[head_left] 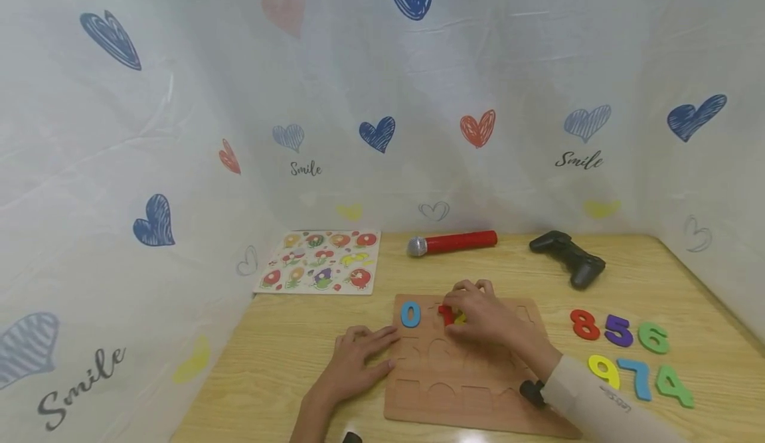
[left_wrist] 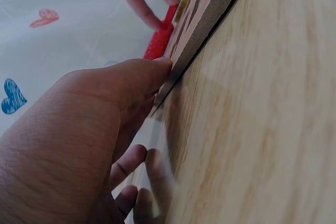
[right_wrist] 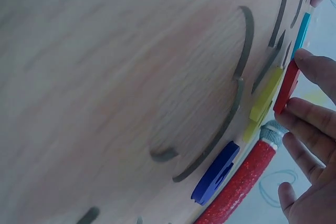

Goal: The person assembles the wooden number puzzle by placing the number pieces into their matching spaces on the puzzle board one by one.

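A brown wooden number board lies on the table. My right hand is over its upper part and pinches a red number 1 piece between thumb and fingers. Left of it, a light blue 0 sits in the board's top row. The right wrist view has a yellow number piece and a dark blue number piece beside the red one; the hand mostly hides these from the head view. My left hand rests at the board's left edge, thumb and index fingertip touching it.
Right of the board lie loose number pieces: red 8, purple 5, green 6, yellow 9, blue 7 and green 4. Behind are a fruit-picture board, a red microphone and a black game controller.
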The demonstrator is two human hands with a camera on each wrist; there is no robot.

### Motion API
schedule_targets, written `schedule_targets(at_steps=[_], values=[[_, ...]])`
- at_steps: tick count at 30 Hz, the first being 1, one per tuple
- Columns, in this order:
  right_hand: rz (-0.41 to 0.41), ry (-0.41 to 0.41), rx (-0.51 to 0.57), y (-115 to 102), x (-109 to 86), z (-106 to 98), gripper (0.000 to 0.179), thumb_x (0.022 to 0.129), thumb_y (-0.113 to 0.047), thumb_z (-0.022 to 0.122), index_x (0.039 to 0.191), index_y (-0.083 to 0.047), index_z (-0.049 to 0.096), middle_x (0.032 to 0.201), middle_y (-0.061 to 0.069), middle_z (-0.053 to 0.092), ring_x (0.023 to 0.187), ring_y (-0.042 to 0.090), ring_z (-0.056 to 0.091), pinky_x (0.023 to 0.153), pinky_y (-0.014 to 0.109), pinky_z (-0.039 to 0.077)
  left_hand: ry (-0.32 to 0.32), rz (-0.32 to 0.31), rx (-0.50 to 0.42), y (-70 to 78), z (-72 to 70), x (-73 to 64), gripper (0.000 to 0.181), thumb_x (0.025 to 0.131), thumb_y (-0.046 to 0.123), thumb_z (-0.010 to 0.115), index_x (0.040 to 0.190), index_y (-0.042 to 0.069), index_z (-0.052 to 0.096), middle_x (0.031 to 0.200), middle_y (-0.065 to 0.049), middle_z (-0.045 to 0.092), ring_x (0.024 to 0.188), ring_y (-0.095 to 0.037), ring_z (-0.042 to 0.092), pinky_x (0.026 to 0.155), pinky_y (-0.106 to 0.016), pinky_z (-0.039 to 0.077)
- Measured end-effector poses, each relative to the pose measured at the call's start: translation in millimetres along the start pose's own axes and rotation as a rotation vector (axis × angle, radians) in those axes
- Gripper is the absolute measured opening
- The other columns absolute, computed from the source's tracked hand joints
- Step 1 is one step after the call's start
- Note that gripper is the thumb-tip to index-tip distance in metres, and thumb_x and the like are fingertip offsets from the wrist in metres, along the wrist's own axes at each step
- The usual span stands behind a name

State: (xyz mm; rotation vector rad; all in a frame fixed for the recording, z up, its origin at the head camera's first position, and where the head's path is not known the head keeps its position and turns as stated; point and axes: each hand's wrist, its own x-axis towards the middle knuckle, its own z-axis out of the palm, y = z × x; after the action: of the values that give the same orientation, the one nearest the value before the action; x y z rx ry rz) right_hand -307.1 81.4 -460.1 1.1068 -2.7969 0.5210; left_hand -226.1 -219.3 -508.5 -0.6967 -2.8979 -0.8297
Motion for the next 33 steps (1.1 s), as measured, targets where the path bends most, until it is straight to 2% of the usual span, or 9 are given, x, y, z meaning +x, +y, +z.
schedule_targets(at_steps=[9,19,33], values=[[-0.006,0.018,0.017,-4,5.2,3,0.039,0.082,-0.03,0.083,0.113,-0.009,0.073,0.111,0.001,0.069,0.115,0.025,0.048,0.095,0.055,0.024,-0.005,-0.005,0.008,-0.9,1.1,-0.2,0.048,0.097,0.051,0.058,0.143,0.035,0.056,0.149,0.02,0.047,0.122,-0.02,0.038,0.092,-0.047,0.029],[-0.053,0.028,-0.002,-6,11.8,8,0.033,0.082,-0.031,0.082,0.107,-0.012,0.073,0.108,0.002,0.071,0.114,0.026,0.049,0.092,0.054,0.025,-0.006,-0.007,-0.002,2.8,-1.7,-0.9,0.048,0.097,0.049,0.059,0.143,0.032,0.057,0.15,0.017,0.047,0.121,-0.02,0.038,0.094,-0.049,0.028],[-0.032,-0.002,0.004,-5,16.8,12,0.031,0.082,-0.03,0.083,0.107,-0.013,0.074,0.107,0.0,0.071,0.114,0.026,0.049,0.091,0.055,0.025,-0.012,-0.008,-0.014,1.3,-1.4,-1.0,0.049,0.098,0.051,0.057,0.144,0.033,0.056,0.151,0.018,0.045,0.122,-0.019,0.037,0.094,-0.049,0.028]])
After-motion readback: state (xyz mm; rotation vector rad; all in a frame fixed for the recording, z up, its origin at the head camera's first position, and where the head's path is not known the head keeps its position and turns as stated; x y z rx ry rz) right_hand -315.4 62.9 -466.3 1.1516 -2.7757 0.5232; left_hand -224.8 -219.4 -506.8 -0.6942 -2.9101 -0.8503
